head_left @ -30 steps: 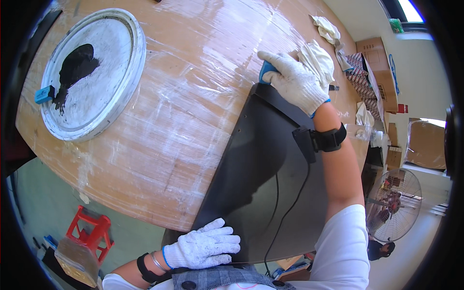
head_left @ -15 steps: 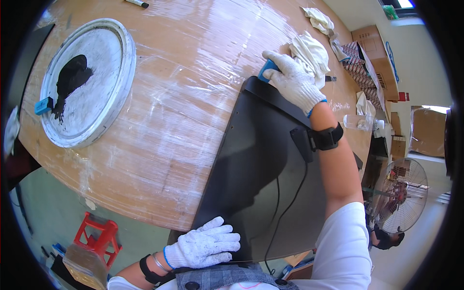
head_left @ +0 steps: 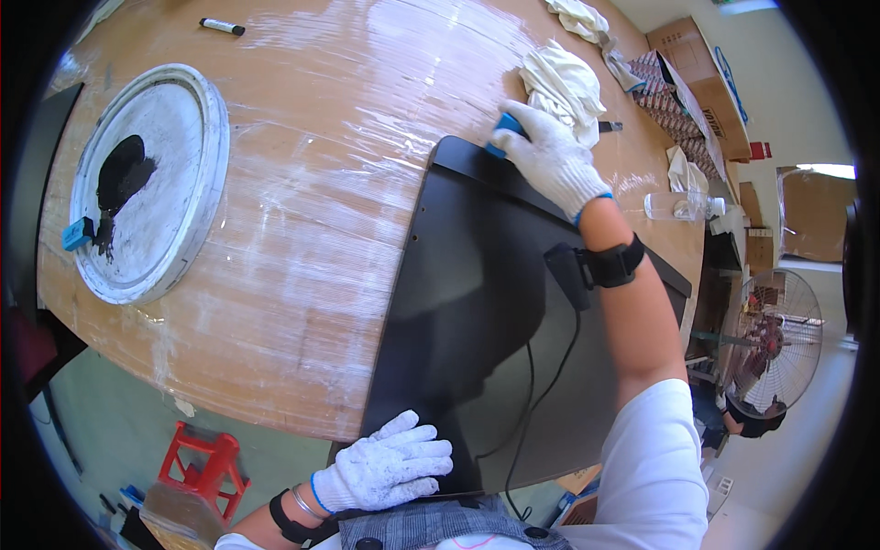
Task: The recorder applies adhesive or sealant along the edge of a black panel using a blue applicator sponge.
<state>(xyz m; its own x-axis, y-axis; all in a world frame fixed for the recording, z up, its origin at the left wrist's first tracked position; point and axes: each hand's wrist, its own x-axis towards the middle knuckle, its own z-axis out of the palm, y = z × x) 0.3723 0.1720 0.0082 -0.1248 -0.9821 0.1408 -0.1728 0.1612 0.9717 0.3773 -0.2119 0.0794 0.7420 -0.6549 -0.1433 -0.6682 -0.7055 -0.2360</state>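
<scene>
A tan tabletop (head_left: 293, 339) is covered with shiny clear film (head_left: 312, 215). At left, a round white lid (head_left: 190, 174) smeared with black is set down; beyond it, a marker (head_left: 222, 27) is seen. A black panel (head_left: 458, 266) is laid across the right side, a crumpled white cloth (head_left: 561, 87) and a clear bottle (head_left: 674, 206) placed near its far edge. On the green floor (head_left: 275, 440), a red stool (head_left: 222, 454) is stationed.

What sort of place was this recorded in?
Probably a workshop or small factory room: the gloved right hand grips a blue block at the edge of a black panel, a black-smeared white disc lies on the film-covered worktable, and a caged fan shows beyond.
</scene>
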